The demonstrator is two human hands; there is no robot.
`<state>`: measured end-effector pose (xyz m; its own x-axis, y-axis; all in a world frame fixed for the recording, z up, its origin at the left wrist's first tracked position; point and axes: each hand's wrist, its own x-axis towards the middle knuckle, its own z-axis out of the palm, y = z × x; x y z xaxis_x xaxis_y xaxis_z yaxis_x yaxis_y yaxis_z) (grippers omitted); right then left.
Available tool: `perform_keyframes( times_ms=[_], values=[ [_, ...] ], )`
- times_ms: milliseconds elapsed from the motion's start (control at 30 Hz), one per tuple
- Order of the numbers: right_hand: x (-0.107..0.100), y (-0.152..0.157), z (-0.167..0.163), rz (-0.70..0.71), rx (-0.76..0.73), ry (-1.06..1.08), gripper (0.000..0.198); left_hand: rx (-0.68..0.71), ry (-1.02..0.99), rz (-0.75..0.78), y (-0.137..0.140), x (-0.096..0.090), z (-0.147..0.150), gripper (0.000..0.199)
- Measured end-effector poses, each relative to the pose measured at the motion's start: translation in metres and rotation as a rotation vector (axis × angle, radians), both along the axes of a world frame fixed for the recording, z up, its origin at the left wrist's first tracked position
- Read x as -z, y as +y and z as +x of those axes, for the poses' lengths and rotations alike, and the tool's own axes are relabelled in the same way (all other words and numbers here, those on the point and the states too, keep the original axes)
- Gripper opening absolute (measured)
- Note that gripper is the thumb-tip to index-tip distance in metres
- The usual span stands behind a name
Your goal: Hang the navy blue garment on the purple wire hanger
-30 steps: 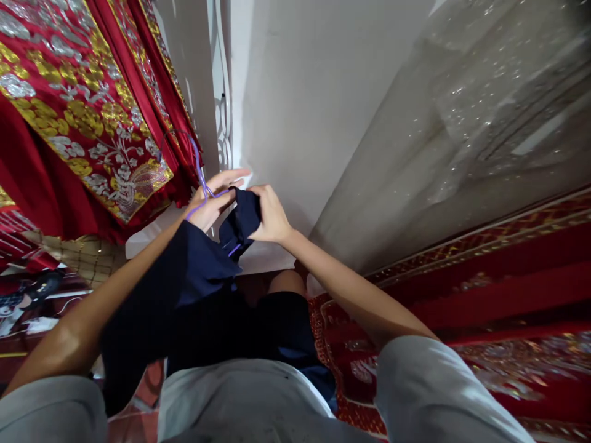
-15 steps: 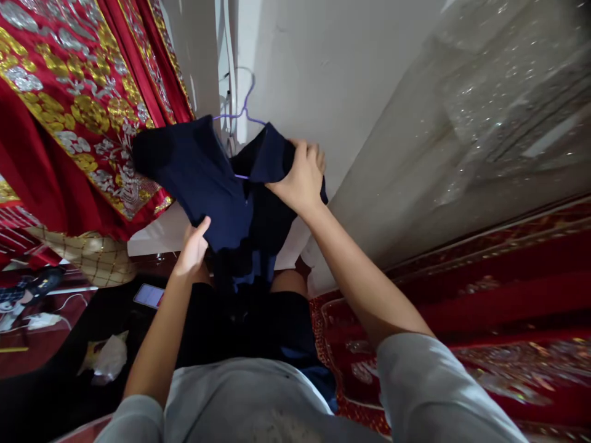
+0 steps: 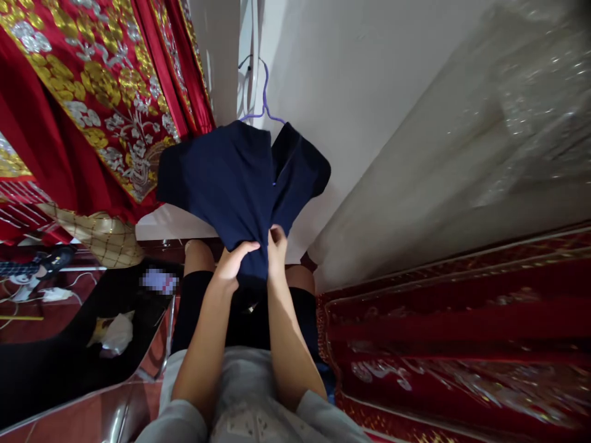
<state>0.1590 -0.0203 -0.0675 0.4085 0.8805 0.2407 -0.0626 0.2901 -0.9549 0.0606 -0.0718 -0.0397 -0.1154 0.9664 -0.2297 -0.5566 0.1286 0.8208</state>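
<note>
A dark navy short-sleeved top with a collar and a front opening hangs on a purple wire hanger against the pale wall. My left hand grips the lower front of the top, its thumb lying over the cloth and its fingers mostly hidden behind. Close beside it, my right hand is closed on the cloth near the front opening, fingers bent in. Below the hands the hem gathers over my lap, where its edge blends with my dark shorts.
Red cloth with gold and silver embroidery hangs at left. A black chair holds a phone and a crumpled white packet. Clear plastic sheeting covers something at right, above red embroidered fabric.
My right hand has left the shoulder beside the collar and come down to the lower front. My left hand has moved right, towards it. The collar now lies closer together.
</note>
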Motion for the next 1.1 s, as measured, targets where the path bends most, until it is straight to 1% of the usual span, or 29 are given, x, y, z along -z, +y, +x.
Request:
perform_keyframes(
  times_ms=[33, 67, 100, 167, 267, 333, 400, 467, 533, 633, 667, 700, 733, 767, 833, 867, 900, 933, 967, 1033, 1100],
  values=[
    [0.006, -0.003, -0.009, -0.042, -0.132, 0.032, 0.044, 0.025, -0.045, -0.004, -0.002, -0.002, 0.001, 0.036],
    [0.008, -0.005, -0.014, -0.059, -0.228, 0.042, 0.046, 0.041, -0.089, -0.006, -0.004, -0.004, 0.0, 0.035],
    [0.007, -0.007, -0.015, -0.059, -0.282, 0.032, 0.048, 0.042, -0.124, -0.003, -0.006, -0.006, -0.003, 0.034],
    [-0.002, -0.012, -0.009, -0.065, -0.327, -0.026, 0.052, -0.011, -0.15, 0.036, -0.01, -0.01, -0.009, 0.037],
    [-0.018, -0.024, 0.008, -0.17, -0.427, -0.099, 0.057, -0.102, -0.123, 0.113, -0.016, -0.016, -0.014, 0.045],
    [-0.028, -0.034, 0.017, -0.238, -0.496, -0.099, 0.059, -0.104, -0.096, 0.134, -0.019, -0.019, -0.014, 0.049],
    [-0.036, -0.043, 0.023, -0.248, -0.518, -0.076, 0.06, -0.126, -0.04, 0.158, -0.017, -0.018, -0.015, 0.051],
    [-0.042, -0.05, 0.028, -0.198, -0.511, -0.058, 0.061, -0.232, 0.065, 0.189, -0.01, -0.011, -0.018, 0.054],
    [-0.046, -0.055, 0.032, -0.129, -0.482, -0.032, 0.061, -0.402, 0.209, 0.253, 0.0, 0.001, -0.024, 0.06],
    [-0.049, -0.057, 0.034, -0.08, -0.407, 0.048, 0.06, -0.717, 0.495, 0.437, 0.011, 0.017, -0.032, 0.079],
    [-0.05, -0.057, 0.034, -0.078, -0.387, 0.073, 0.059, -0.801, 0.592, 0.492, 0.012, 0.019, -0.033, 0.084],
    [-0.05, -0.057, 0.033, -0.077, -0.379, 0.089, 0.057, -0.83, 0.669, 0.527, 0.011, 0.019, -0.031, 0.083],
    [-0.05, -0.057, 0.031, -0.076, -0.383, 0.095, 0.055, -0.783, 0.712, 0.544, 0.008, 0.017, -0.027, 0.077],
    [-0.05, -0.057, 0.03, -0.072, -0.397, 0.094, 0.052, -0.65, 0.712, 0.549, 0.005, 0.014, -0.022, 0.066],
    [-0.05, -0.057, 0.027, -0.059, -0.432, 0.079, 0.044, -0.245, 0.6, 0.531, -0.003, 0.008, -0.009, 0.042],
    [-0.05, -0.057, 0.026, -0.056, -0.44, 0.067, 0.038, -0.068, 0.523, 0.512, -0.007, 0.005, -0.003, 0.035],
    [-0.051, -0.057, 0.026, -0.059, -0.44, 0.053, 0.034, 0.047, 0.459, 0.495, -0.01, 0.004, 0.003, 0.032],
    [-0.051, -0.056, 0.026, -0.066, -0.437, 0.037, 0.03, 0.101, 0.422, 0.483, -0.012, 0.004, 0.008, 0.032],
    [-0.051, -0.055, 0.026, -0.077, -0.434, 0.021, 0.028, 0.106, 0.41, 0.476, -0.013, 0.004, 0.011, 0.034],
    [-0.053, -0.054, 0.024, -0.095, -0.45, -0.002, 0.028, 0.057, 0.43, 0.48, -0.013, 0.006, 0.014, 0.033],
    [-0.056, -0.052, 0.019, -0.094, -0.493, 0.007, 0.031, -0.008, 0.456, 0.479, -0.011, 0.008, 0.013, 0.022]
  ],
)
